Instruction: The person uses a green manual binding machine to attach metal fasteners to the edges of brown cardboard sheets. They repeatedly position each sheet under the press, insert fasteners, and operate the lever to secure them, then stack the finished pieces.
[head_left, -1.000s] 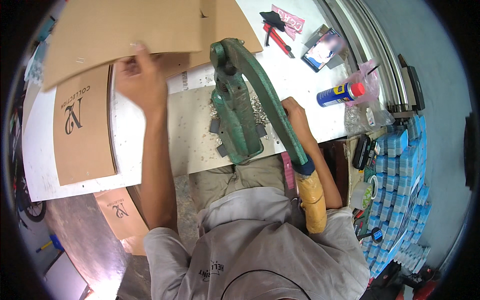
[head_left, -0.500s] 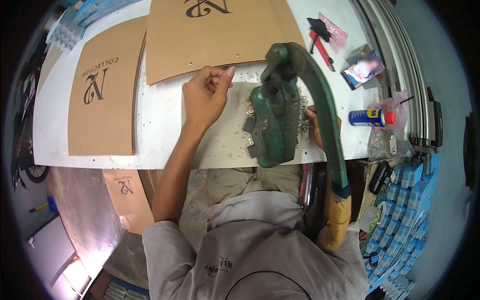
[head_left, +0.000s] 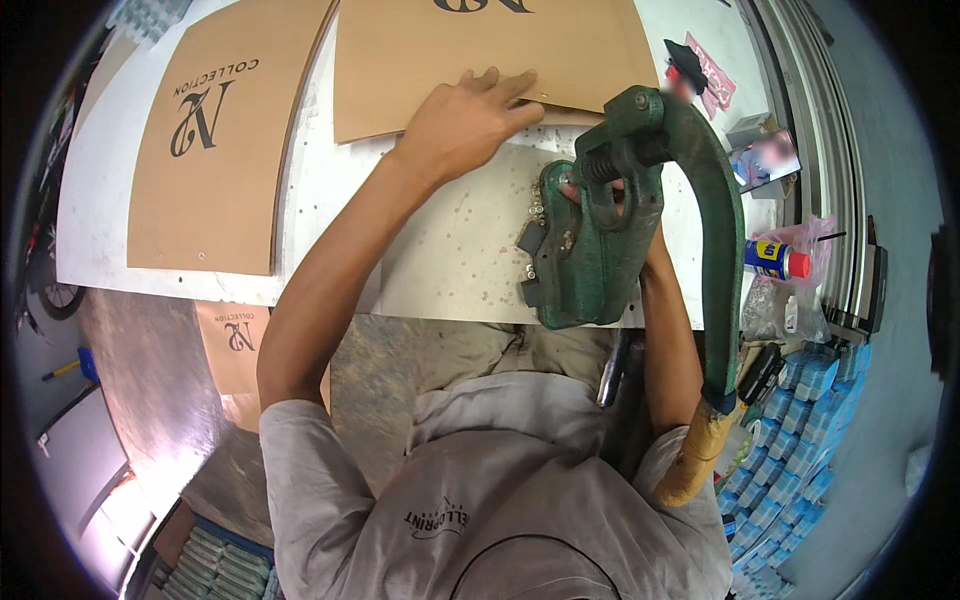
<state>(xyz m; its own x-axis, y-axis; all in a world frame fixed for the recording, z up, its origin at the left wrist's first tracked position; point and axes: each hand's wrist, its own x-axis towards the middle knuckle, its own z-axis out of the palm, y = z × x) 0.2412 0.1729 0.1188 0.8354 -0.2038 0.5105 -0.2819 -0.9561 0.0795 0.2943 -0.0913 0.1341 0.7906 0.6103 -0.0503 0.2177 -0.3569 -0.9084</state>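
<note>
Brown cardboard sheet [head_left: 500, 48] lay on the white table [head_left: 325, 175], one left hand [head_left: 470, 122] spread wide over its near edge; one right hand [head_left: 618, 196], mostly hidden by one green press [head_left: 590, 270], had a grip I couldn't tell. A second sheet [head_left: 225, 190] lay leftward.

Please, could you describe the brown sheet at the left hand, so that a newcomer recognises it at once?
Find the white table, then the green lever press near its front edge. Just beyond the press, toward the left, lies a large brown sheet with black print. Unlike the other brown sheet farther left, it has the person's left hand over its near edge.
</note>
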